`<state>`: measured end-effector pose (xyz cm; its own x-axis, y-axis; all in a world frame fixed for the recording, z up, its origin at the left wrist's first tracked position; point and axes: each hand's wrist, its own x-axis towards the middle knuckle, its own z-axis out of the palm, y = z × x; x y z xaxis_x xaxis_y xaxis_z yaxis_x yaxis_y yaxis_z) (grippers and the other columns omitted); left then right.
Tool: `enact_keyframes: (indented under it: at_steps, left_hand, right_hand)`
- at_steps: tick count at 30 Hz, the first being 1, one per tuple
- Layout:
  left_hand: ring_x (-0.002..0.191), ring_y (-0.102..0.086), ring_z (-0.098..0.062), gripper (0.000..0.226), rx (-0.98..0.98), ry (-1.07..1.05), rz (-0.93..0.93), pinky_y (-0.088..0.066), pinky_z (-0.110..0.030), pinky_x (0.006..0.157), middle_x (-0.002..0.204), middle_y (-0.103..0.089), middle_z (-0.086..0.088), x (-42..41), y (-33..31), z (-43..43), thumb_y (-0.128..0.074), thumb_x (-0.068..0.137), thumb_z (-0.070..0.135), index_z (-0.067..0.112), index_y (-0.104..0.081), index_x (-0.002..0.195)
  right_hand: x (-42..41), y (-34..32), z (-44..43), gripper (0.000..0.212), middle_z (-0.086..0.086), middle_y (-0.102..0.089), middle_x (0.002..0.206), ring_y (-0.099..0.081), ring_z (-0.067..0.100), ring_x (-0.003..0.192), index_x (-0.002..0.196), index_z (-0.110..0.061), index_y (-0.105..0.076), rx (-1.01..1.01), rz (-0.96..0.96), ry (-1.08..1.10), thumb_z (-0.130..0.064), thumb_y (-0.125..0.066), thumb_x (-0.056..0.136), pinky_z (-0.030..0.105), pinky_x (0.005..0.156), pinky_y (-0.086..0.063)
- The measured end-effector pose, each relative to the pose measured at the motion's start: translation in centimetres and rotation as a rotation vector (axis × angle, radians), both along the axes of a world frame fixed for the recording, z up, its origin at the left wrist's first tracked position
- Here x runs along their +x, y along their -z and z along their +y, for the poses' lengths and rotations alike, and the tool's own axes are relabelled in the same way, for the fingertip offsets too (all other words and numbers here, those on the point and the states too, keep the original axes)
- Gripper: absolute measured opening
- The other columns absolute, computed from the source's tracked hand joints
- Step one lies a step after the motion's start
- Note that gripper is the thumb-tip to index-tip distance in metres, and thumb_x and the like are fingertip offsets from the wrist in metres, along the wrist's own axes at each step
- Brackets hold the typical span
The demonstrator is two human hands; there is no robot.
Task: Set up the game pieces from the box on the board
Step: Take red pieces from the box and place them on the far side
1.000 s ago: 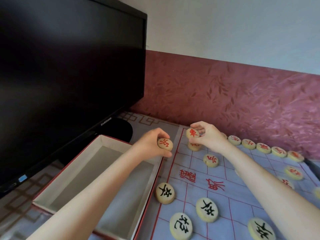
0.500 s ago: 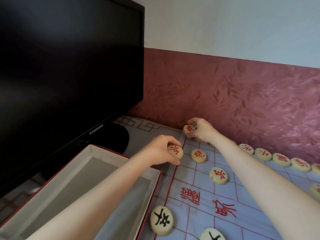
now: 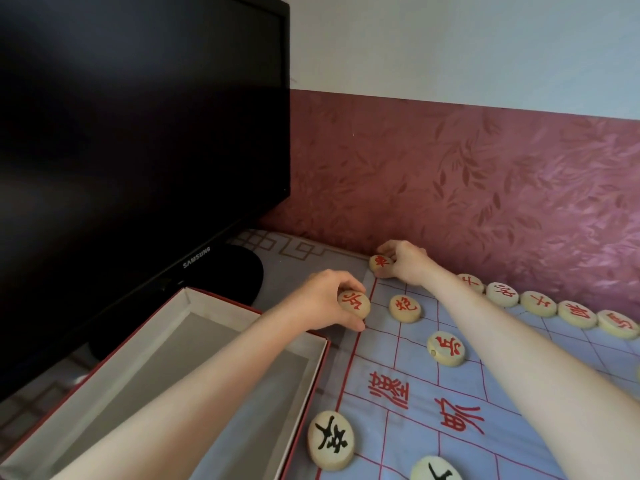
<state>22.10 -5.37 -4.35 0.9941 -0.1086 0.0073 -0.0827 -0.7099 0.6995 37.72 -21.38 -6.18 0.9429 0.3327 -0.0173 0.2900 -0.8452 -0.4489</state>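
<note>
A pale blue cloth board [image 3: 415,372] with red grid lines lies on the table. My left hand [image 3: 322,299] pinches a round wooden piece with a red character [image 3: 354,304] at the board's left edge line. My right hand [image 3: 405,261] grips another red-marked piece [image 3: 381,263] down at the board's far left corner. Red pieces [image 3: 404,308] [image 3: 446,348] lie on the grid between my arms, and a row of red pieces [image 3: 540,304] runs along the far edge. Black-marked pieces [image 3: 330,439] sit near the bottom. The open box [image 3: 194,348] at left looks empty.
A black monitor [image 3: 138,133] on a round stand [image 3: 239,271] rises at the left behind the box. A dark red patterned wall [image 3: 485,188] closes off the board's far side. The box's red rim [image 3: 311,393] touches the board's left edge.
Both hands have moved down and away from me with their pieces. The right hand's piece has reached the far left corner; the left hand's piece has come down to the left edge line.
</note>
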Motion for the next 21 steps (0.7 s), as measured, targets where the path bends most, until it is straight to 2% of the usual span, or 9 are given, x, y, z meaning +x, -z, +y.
enact_keyframes:
  at_steps: [4, 9, 11, 13, 16, 18, 21]
  left_hand:
    - [0.103, -0.054, -0.008, 0.053, -0.011, 0.022, 0.004, -0.043, -0.021, 0.085, 0.113, -0.059, 0.007, 0.2, -0.2, -0.1, -0.083, 0.063, 0.026, 0.024, -0.062, 0.111]
    - [0.1, -0.054, -0.009, 0.055, -0.001, 0.018, 0.013, -0.042, -0.02, 0.082, 0.109, -0.058, 0.007, 0.7, 0.0, -0.4, -0.084, 0.062, 0.025, 0.023, -0.061, 0.112]
    - [0.101, -0.054, -0.01, 0.056, 0.02, 0.022, 0.028, -0.042, -0.021, 0.083, 0.107, -0.056, 0.009, 0.8, 0.2, -0.6, -0.084, 0.062, 0.025, 0.022, -0.061, 0.113]
    - [0.1, -0.053, -0.009, 0.056, 0.022, 0.034, 0.041, -0.041, -0.021, 0.083, 0.105, -0.055, 0.009, 0.7, 0.4, -1.0, -0.084, 0.062, 0.025, 0.022, -0.061, 0.114]
    - [0.098, -0.052, -0.008, 0.056, 0.022, 0.057, 0.056, -0.04, -0.02, 0.081, 0.106, -0.056, 0.008, 0.7, 0.7, -1.4, -0.084, 0.062, 0.025, 0.022, -0.061, 0.113]
    - [0.099, -0.052, -0.008, 0.057, 0.037, 0.064, 0.064, -0.041, -0.02, 0.082, 0.111, -0.058, 0.005, 0.8, 1.0, -1.5, -0.084, 0.061, 0.025, 0.021, -0.061, 0.114]
    - [0.099, -0.051, -0.008, 0.058, 0.054, 0.059, 0.07, -0.041, -0.02, 0.082, 0.111, -0.057, 0.005, 0.7, 1.3, -1.4, -0.084, 0.061, 0.025, 0.021, -0.061, 0.114]
  right_hand:
    - [-0.8, -0.1, -0.3, 0.064, 0.001, -0.05, 0.139, -0.038, 0.027, 0.132, 0.137, -0.025, -0.044, -0.033, 0.002, -0.013, -0.04, -0.069, 0.08, 0.031, 0.103, -0.021]
    - [-2.3, -0.6, -1.4, 0.062, 0.0, -0.05, 0.138, -0.039, 0.031, 0.129, 0.134, -0.035, -0.046, 0.108, -0.019, -0.003, -0.051, -0.066, 0.078, 0.038, 0.108, -0.028]
    - [-3.2, -1.1, -1.9, 0.057, -0.005, -0.053, 0.135, -0.044, 0.026, 0.125, 0.129, -0.036, -0.05, 0.176, -0.02, -0.022, -0.052, -0.066, 0.077, 0.038, 0.108, -0.031]
    - [-4.4, -1.7, -2.2, 0.048, -0.009, -0.055, 0.131, -0.047, 0.012, 0.116, 0.128, -0.031, -0.054, 0.212, -0.055, -0.057, -0.043, -0.065, 0.083, 0.03, 0.107, -0.026]
    - [-5.7, -2.5, -2.6, 0.042, -0.009, -0.057, 0.128, -0.044, 0.004, 0.1, 0.127, -0.025, -0.055, 0.242, -0.099, -0.083, -0.033, -0.063, 0.087, 0.027, 0.109, -0.022]
    - [-6.2, -2.6, -2.9, 0.041, -0.008, -0.056, 0.13, -0.046, 0.009, 0.111, 0.126, -0.028, -0.055, 0.256, -0.11, -0.081, -0.035, -0.063, 0.086, 0.032, 0.112, -0.024]
    - [-6.5, -1.9, -3.3, 0.04, -0.009, -0.054, 0.133, -0.034, 0.025, 0.132, 0.125, -0.038, -0.054, 0.242, -0.097, -0.062, -0.04, -0.061, 0.086, 0.038, 0.109, -0.026]
